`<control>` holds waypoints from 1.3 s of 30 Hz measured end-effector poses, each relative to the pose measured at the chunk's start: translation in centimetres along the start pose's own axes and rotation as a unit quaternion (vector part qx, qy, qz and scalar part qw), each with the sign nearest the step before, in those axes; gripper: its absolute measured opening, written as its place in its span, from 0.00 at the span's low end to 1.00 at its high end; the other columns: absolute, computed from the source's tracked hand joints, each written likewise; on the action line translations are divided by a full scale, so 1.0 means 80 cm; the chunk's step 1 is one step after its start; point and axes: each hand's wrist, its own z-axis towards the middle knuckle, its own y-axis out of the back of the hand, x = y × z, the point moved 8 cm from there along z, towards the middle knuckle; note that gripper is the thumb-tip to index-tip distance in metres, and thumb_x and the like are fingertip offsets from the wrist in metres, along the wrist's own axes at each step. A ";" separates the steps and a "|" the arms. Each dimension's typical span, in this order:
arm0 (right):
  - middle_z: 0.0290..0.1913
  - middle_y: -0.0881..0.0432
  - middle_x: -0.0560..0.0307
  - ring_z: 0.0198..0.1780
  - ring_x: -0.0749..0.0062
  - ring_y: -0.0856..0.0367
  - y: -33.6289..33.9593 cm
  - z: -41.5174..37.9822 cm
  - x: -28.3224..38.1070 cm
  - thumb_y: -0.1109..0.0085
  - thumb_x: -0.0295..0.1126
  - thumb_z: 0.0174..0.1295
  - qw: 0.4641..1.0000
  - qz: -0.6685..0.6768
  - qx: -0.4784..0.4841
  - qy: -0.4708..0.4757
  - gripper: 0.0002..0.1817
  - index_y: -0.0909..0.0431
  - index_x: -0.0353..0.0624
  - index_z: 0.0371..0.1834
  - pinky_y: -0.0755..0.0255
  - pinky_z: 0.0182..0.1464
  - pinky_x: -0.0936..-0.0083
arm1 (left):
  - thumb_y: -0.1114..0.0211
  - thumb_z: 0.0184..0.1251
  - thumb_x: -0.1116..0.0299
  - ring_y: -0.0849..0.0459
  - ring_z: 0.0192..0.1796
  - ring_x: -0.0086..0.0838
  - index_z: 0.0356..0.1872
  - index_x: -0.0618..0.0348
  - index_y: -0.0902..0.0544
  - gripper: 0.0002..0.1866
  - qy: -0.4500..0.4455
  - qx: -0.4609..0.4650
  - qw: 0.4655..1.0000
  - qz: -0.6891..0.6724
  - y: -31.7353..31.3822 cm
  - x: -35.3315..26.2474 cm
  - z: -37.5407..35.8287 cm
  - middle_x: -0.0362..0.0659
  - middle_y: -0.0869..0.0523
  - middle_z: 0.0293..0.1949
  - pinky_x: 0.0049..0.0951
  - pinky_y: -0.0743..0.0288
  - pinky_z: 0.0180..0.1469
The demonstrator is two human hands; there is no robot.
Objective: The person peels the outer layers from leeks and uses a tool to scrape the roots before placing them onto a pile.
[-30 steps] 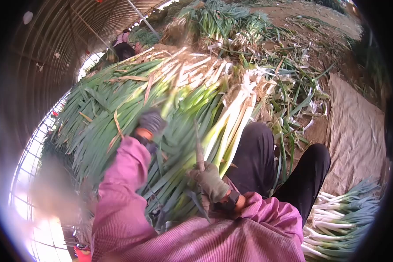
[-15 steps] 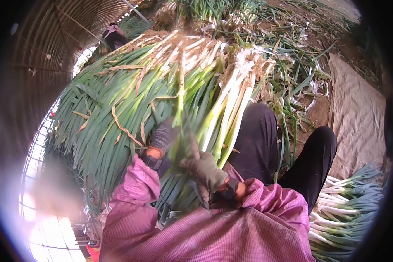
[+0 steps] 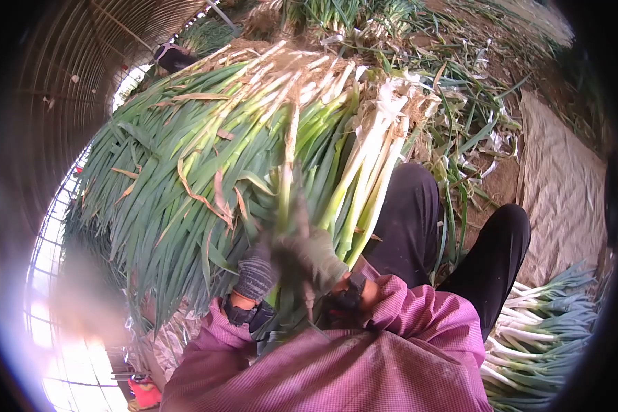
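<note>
My left hand (image 3: 256, 271), in a dark grey knitted glove, is closed around the lower leafy part of a green onion (image 3: 290, 144). The onion's pale stalk points away from me over the pile. My right hand (image 3: 317, 259), in a lighter grey-green glove, is closed close beside it, against the leaves. A narrow dark shape runs up from the right hand, too blurred to name. The fingers of both hands are partly smeared. Just right of the stalk, several cleaned green onions (image 3: 367, 172) with white stems lean by my knee.
A big pile of green onions (image 3: 172, 178) with soily roots spreads to the left. Peeled leaf scraps (image 3: 463, 130) litter the ground beyond my knees. A beige cloth (image 3: 559, 178) and more cleaned onions (image 3: 522, 336) lie right. Another person's dark clothing (image 3: 174, 58) shows far left.
Both hands are lower or closer together than before, the left one drawn clearly toward my body. The held green onion has slid toward me, its root end now lower in view.
</note>
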 end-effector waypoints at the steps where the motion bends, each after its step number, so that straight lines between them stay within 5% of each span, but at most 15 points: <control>1: 0.36 0.16 0.54 0.35 0.70 0.18 0.001 -0.002 -0.005 0.31 0.34 0.58 1.000 0.016 -0.004 -0.009 0.17 0.20 0.32 0.44 0.25 0.40 0.73 | 0.32 0.58 0.64 0.16 0.40 0.56 0.63 0.57 0.29 0.30 -0.028 -0.026 0.999 0.001 0.002 0.000 -0.003 0.58 0.15 0.34 0.48 0.22 0.42; 4: 0.36 0.16 0.54 0.35 0.70 0.18 -0.007 -0.022 -0.019 0.32 0.33 0.58 1.000 0.002 0.008 0.007 0.17 0.20 0.33 0.45 0.25 0.39 0.74 | 0.32 0.58 0.62 0.15 0.40 0.55 0.56 0.58 0.26 0.25 0.017 0.023 0.999 -0.026 -0.040 0.043 0.006 0.56 0.15 0.34 0.48 0.22 0.41; 10: 0.36 0.17 0.54 0.35 0.69 0.19 -0.012 -0.013 -0.027 0.32 0.33 0.58 0.999 0.037 -0.001 -0.009 0.15 0.19 0.34 0.44 0.26 0.39 0.71 | 0.36 0.58 0.62 0.16 0.32 0.47 0.42 0.58 0.20 0.14 -0.072 0.039 0.988 0.133 -0.019 -0.017 0.000 0.51 0.16 0.29 0.46 0.24 0.33; 13: 0.39 0.17 0.50 0.38 0.65 0.19 -0.006 -0.007 0.006 0.32 0.37 0.57 0.998 -0.050 -0.022 0.002 0.22 0.21 0.32 0.49 0.25 0.42 0.69 | 0.34 0.52 0.62 0.17 0.35 0.45 0.46 0.63 0.21 0.21 -0.152 0.083 0.941 0.291 -0.050 -0.005 -0.013 0.50 0.17 0.28 0.45 0.26 0.38; 16: 0.46 0.17 0.44 0.46 0.58 0.17 -0.001 0.010 0.037 0.36 0.42 0.57 0.982 -0.185 -0.036 0.013 0.32 0.27 0.31 0.61 0.23 0.50 0.68 | 0.35 0.50 0.64 0.19 0.33 0.44 0.49 0.66 0.21 0.24 -0.169 -0.057 0.957 0.227 -0.029 -0.013 -0.021 0.50 0.19 0.27 0.45 0.28 0.37; 19: 0.50 0.19 0.41 0.49 0.55 0.18 -0.002 0.046 0.053 0.39 0.47 0.60 0.964 -0.259 -0.045 0.035 0.35 0.30 0.32 0.65 0.24 0.54 0.68 | 0.36 0.51 0.65 0.19 0.32 0.45 0.54 0.71 0.24 0.28 -0.104 -0.018 0.964 0.245 -0.044 0.009 -0.018 0.51 0.20 0.28 0.45 0.27 0.35; 24: 0.48 0.18 0.41 0.44 0.58 0.17 0.002 0.082 0.089 0.38 0.48 0.62 0.973 -0.225 -0.037 0.029 0.33 0.28 0.30 0.61 0.22 0.47 0.67 | 0.37 0.57 0.63 0.19 0.27 0.47 0.58 0.73 0.27 0.29 -0.126 -0.059 0.970 0.197 -0.025 -0.009 -0.017 0.53 0.20 0.24 0.45 0.27 0.30; 27: 0.37 0.21 0.50 0.29 0.64 0.23 0.006 0.097 0.100 0.29 0.40 0.55 0.994 -0.082 -0.073 0.030 0.25 0.25 0.30 0.45 0.29 0.30 0.64 | 0.37 0.60 0.62 0.19 0.25 0.47 0.58 0.73 0.27 0.29 -0.121 -0.069 0.972 0.187 -0.021 -0.011 -0.015 0.53 0.20 0.21 0.46 0.27 0.29; 39: 0.38 0.18 0.51 0.35 0.66 0.19 0.008 0.140 0.132 0.35 0.39 0.62 0.993 -0.075 -0.073 0.049 0.23 0.24 0.27 0.48 0.25 0.38 0.68 | 0.39 0.63 0.58 0.18 0.24 0.47 0.54 0.72 0.23 0.26 -0.079 -0.059 0.983 0.157 -0.021 -0.004 -0.007 0.55 0.18 0.22 0.46 0.25 0.30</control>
